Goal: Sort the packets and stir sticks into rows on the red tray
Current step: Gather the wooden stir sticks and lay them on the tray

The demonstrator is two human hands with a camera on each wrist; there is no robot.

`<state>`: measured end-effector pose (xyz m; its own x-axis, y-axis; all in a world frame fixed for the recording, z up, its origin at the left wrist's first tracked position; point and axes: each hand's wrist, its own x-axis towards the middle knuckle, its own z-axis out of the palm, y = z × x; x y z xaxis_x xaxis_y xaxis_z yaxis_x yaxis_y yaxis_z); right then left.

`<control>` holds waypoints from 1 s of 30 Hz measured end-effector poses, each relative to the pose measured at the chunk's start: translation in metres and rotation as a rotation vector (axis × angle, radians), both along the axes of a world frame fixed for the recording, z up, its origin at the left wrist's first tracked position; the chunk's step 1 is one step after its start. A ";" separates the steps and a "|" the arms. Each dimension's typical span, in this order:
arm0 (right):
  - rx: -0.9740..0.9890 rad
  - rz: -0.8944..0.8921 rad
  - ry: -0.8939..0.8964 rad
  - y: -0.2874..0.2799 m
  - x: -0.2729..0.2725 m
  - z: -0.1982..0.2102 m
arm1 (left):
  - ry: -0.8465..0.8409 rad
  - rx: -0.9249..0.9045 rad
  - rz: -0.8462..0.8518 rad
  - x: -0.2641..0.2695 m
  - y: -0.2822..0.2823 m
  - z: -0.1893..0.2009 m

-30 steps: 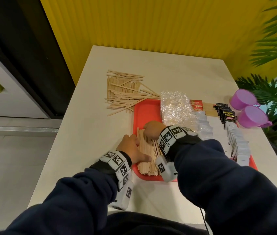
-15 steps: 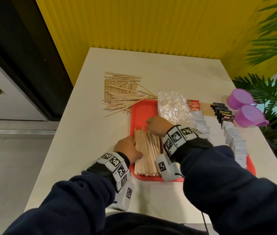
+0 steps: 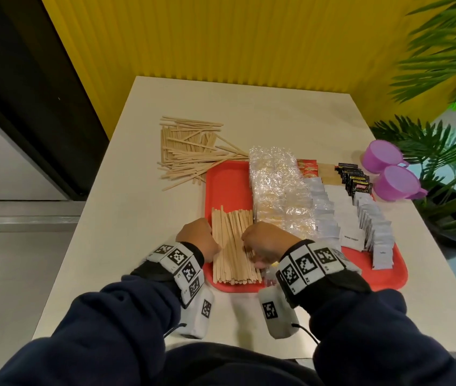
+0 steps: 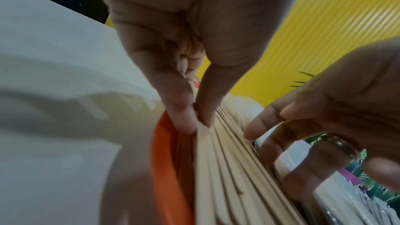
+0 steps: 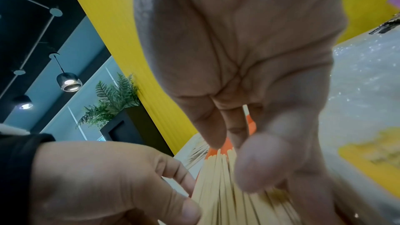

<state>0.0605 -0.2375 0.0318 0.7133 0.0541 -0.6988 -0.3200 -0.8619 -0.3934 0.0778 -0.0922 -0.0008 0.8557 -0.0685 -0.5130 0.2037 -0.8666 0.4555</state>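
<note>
Sticks [image 3: 233, 246] lined in a row at tray's [image 3: 225, 181] left end. Left hand [image 3: 197, 240] fingers [image 4: 184, 121] pinching row's left edge; right hand [image 3: 266, 243] fingers [image 4: 257, 127] loosely spread, touching its right edge.

The table [image 3: 249, 107] in front of me is a pale cream top, its far edge against the yellow ribbed wall. A red tray [image 3: 227, 185] sits on it toward the near edge and the right side, its near rim just short of that edge. A loose heap of wooden stir sticks [image 3: 188, 151] lies straight on the table beside the tray's far left corner, a few overlapping its rim. Two purple cups [image 3: 391, 174] stand side by side at the right edge, just beyond the tray's far right corner.
</note>
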 end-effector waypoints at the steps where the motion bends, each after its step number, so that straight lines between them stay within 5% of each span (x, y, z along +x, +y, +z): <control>1: 0.037 -0.077 0.025 -0.001 0.001 0.000 | 0.008 0.006 -0.003 0.000 0.000 0.000; 16: -0.119 0.177 -0.148 0.010 0.012 0.015 | -0.090 -0.078 0.026 0.017 0.005 0.003; 21: -0.138 0.173 -0.132 0.014 0.016 0.007 | -0.197 -0.116 -0.153 0.035 -0.004 0.010; 26: -0.153 0.181 -0.148 0.013 0.015 0.007 | -0.107 -0.006 -0.393 0.045 -0.010 0.005; 30: -0.004 0.249 -0.080 0.013 0.007 0.016 | -0.099 -0.003 -0.413 0.045 -0.011 0.002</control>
<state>0.0672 -0.2250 0.0474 0.7314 0.2322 -0.6413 -0.0657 -0.9119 -0.4051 0.1231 -0.1036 0.0011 0.8008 -0.4175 -0.4294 -0.2055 -0.8650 0.4578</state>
